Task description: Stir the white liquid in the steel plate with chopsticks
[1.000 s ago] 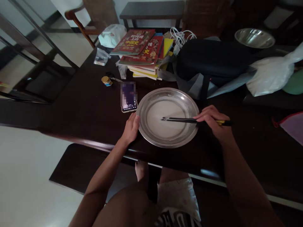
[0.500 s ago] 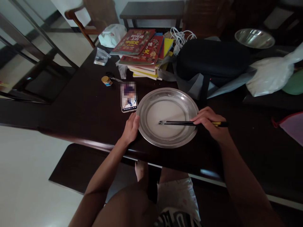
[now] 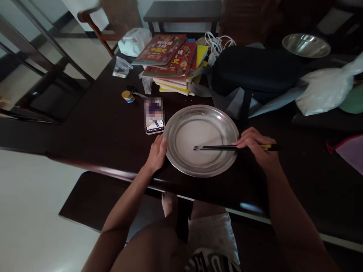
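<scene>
A wide round metal basin (image 3: 200, 172) stands on the dark table near its front edge. White, cloudy liquid (image 3: 195, 132) covers its bottom. My left hand (image 3: 157, 154) grips the basin's left rim, thumb on top and fingers at the outer side. In my right hand (image 3: 256, 147) is a pair of black chopsticks (image 3: 218, 147) with gold bands near the thick ends. They lie nearly level across the basin's right rim, close together, and their whitened tips reach the liquid near the middle.
A lit phone (image 3: 154, 117) lies left of the basin. Behind are a small jar (image 3: 127, 96), scissors (image 3: 137, 92), stacked books (image 3: 167, 56) and a black case (image 3: 255, 71). At right sit a white plastic bag (image 3: 324, 90) and a metal bowl (image 3: 306, 45).
My right hand has shifted slightly to the right, and the chopstick tips with it. My left hand stays on the rim.
</scene>
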A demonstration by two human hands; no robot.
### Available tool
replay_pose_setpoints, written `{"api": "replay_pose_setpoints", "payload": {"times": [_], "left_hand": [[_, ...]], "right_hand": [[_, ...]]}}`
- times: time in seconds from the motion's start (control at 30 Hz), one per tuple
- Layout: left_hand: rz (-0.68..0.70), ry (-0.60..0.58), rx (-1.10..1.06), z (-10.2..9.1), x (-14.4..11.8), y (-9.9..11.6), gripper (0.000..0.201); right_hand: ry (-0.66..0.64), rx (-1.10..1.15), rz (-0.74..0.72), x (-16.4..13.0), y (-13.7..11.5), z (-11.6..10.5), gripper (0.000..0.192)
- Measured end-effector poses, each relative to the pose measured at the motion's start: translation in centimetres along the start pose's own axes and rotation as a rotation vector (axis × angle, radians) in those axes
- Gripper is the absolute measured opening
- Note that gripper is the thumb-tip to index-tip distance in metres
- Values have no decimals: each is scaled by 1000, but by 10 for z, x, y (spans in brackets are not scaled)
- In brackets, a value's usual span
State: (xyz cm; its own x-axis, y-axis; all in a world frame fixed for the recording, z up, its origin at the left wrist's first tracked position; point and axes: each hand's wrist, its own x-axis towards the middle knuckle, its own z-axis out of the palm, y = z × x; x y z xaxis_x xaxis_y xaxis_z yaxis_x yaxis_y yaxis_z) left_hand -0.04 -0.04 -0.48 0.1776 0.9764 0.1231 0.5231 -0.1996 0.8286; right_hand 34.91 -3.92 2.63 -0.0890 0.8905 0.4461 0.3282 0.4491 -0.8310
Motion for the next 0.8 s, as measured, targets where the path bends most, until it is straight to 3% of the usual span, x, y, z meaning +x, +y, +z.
{"api": "replay_pose_setpoints", "payload": {"times": [0.1,0.23,0.37,0.53,0.67,0.8], "left_hand": [[-3,5,-7,0,0,0,84],[-1,6,-5,0,0,-1,85],[3,7,-4,0,0,-2,84],[6,14,-15,0,0,-2,81],[8,10,-19,0,0,0,81],[8,11,-23,0,0,0,81]], "right_hand": [[-36,-33,12,0,-1,0,27],[42,-6,23,1,-2,0,34],[-27,-25,29,1,-1,1,30],[39,9,13,1,-1,0,34],[-41,-30,21,1,-2,0,29],[39,-28,39,1,-2,0,34]]}}
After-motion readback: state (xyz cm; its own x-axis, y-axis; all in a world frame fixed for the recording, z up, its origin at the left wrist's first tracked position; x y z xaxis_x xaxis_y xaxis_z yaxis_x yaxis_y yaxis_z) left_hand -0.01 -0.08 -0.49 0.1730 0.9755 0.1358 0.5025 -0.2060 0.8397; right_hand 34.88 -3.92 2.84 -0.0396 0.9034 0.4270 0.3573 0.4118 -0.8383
